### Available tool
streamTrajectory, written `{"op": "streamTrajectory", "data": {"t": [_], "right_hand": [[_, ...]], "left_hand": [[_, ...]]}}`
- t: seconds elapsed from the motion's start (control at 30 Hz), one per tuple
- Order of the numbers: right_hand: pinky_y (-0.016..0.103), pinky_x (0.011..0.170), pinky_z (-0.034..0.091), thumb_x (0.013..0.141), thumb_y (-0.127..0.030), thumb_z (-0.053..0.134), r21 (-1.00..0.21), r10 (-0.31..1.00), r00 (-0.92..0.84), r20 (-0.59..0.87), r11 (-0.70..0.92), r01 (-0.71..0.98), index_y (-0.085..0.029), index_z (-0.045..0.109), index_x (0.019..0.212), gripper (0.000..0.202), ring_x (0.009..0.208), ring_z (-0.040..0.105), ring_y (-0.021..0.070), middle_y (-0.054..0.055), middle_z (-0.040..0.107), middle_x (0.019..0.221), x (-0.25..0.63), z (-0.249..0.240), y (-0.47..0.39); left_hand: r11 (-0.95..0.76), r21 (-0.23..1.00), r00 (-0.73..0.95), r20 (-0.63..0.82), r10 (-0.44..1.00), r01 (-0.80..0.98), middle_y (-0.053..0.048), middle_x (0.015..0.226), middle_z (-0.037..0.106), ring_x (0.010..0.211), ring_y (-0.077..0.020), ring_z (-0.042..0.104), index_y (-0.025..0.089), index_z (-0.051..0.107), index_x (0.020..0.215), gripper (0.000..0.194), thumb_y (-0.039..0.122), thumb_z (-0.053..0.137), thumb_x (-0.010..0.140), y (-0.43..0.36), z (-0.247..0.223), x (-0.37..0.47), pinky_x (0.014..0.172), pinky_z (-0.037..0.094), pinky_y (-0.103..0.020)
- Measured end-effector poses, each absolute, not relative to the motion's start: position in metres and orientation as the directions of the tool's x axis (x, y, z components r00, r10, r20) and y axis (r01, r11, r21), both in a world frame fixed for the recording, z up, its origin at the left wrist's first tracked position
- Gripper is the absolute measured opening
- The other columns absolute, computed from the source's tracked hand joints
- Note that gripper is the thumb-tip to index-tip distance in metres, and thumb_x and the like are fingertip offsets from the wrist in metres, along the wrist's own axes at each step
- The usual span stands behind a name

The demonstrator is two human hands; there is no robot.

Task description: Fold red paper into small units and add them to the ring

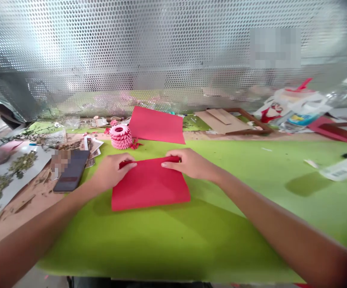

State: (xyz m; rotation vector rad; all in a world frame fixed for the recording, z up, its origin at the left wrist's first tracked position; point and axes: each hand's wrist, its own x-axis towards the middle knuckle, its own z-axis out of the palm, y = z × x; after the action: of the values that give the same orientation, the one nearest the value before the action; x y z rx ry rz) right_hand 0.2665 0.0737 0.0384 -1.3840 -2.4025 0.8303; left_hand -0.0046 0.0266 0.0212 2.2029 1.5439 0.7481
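Observation:
A sheet of red paper point(152, 184) is bent over, its curved lower edge toward me, above the green table surface point(173, 236). At its upper left edge my left hand point(113, 170) pinches the paper between thumb and fingers. My right hand point(190, 164) grips the upper right part the same way, thumb lying on the near face. Behind the hands lies another red sheet point(158, 126), flat and angled. Just left of that sheet stands a stack of pink zigzag-edged paper rings point(121, 137).
A dark phone point(71, 170) and dried plant bits point(23, 162) lie at left. Brown cardboard point(221, 120) and a wooden frame point(251, 116) sit at the back, plastic bags point(293, 108) farther right. A white packet point(346, 166) is at right; a perforated metal screen point(161, 48) rises behind.

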Motion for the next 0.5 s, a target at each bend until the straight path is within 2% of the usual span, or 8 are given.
{"op": "streamTrajectory", "data": {"t": [0.1, 0.17, 0.27, 0.33, 0.43, 0.5], "right_hand": [[0.03, 0.067, 0.048, 0.083, -0.058, 0.061, -0.684, 0.888, -0.46, -0.004, 0.333, 0.649, -0.02, 0.067, 0.099, 0.041, 0.082, 0.067, 0.0222, 0.006, 0.072, 0.098, 0.262, 0.031, 0.077], [0.032, 0.072, 0.051, 0.082, -0.056, 0.062, -0.706, 0.895, -0.446, -0.017, 0.306, 0.639, -0.022, 0.066, 0.109, 0.044, 0.09, 0.068, 0.0241, 0.007, 0.072, 0.107, 0.263, 0.023, 0.076], [0.034, 0.074, 0.053, 0.086, -0.056, 0.058, -0.668, 0.893, -0.445, -0.06, 0.296, 0.683, -0.028, 0.06, 0.126, 0.049, 0.093, 0.068, 0.0252, 0.006, 0.068, 0.12, 0.269, 0.015, 0.077], [0.037, 0.076, 0.054, 0.086, -0.055, 0.056, -0.628, 0.891, -0.449, -0.06, 0.316, 0.711, -0.03, 0.061, 0.125, 0.046, 0.094, 0.068, 0.026, 0.005, 0.066, 0.125, 0.275, 0.012, 0.081], [0.038, 0.084, 0.053, 0.087, -0.053, 0.054, -0.597, 0.888, -0.459, -0.041, 0.346, 0.724, -0.028, 0.066, 0.114, 0.039, 0.102, 0.067, 0.0279, 0.005, 0.067, 0.125, 0.284, 0.008, 0.089], [0.038, 0.084, 0.053, 0.087, -0.054, 0.053, -0.587, 0.896, -0.442, -0.044, 0.335, 0.737, -0.026, 0.066, 0.111, 0.039, 0.102, 0.067, 0.0281, 0.006, 0.068, 0.122, 0.287, 0.007, 0.094]], "left_hand": [[-0.296, 0.619, 0.208, 0.212, 0.955, 0.727, 0.0, 0.091, 0.076, 0.083, -0.0192, 0.069, 0.023, 0.068, 0.092, 0.023, 0.043, 0.059, 0.09, 0.027, 0.019, -0.014, 0.071, 0.048, -0.027], [-0.273, 0.613, 0.194, 0.193, 0.962, 0.741, -0.001, 0.095, 0.076, 0.086, -0.0206, 0.069, 0.023, 0.069, 0.098, 0.029, 0.049, 0.06, 0.087, 0.027, 0.02, -0.015, 0.072, 0.049, -0.027], [-0.256, 0.566, 0.215, 0.14, 0.967, 0.784, -0.004, 0.105, 0.075, 0.083, -0.022, 0.069, 0.025, 0.068, 0.111, 0.044, 0.059, 0.053, 0.089, 0.033, 0.029, -0.024, 0.068, 0.049, -0.029], [-0.201, 0.551, 0.194, 0.071, 0.978, 0.81, -0.005, 0.102, 0.075, 0.07, -0.0204, 0.068, 0.025, 0.068, 0.115, 0.051, 0.063, 0.042, 0.092, 0.044, 0.041, -0.046, 0.059, 0.048, -0.028], [-0.009, 0.464, -0.032, 0.081, 0.996, 0.886, -0.007, 0.091, 0.075, 0.062, -0.0217, 0.065, 0.023, 0.071, 0.112, 0.057, 0.064, 0.038, 0.091, 0.064, 0.054, -0.102, 0.056, 0.046, -0.03], [0.124, 0.418, -0.182, 0.102, 0.978, 0.9, -0.007, 0.092, 0.076, 0.072, -0.0267, 0.068, 0.024, 0.074, 0.108, 0.055, 0.067, 0.05, 0.083, 0.073, 0.053, -0.144, 0.062, 0.049, -0.032]]}}
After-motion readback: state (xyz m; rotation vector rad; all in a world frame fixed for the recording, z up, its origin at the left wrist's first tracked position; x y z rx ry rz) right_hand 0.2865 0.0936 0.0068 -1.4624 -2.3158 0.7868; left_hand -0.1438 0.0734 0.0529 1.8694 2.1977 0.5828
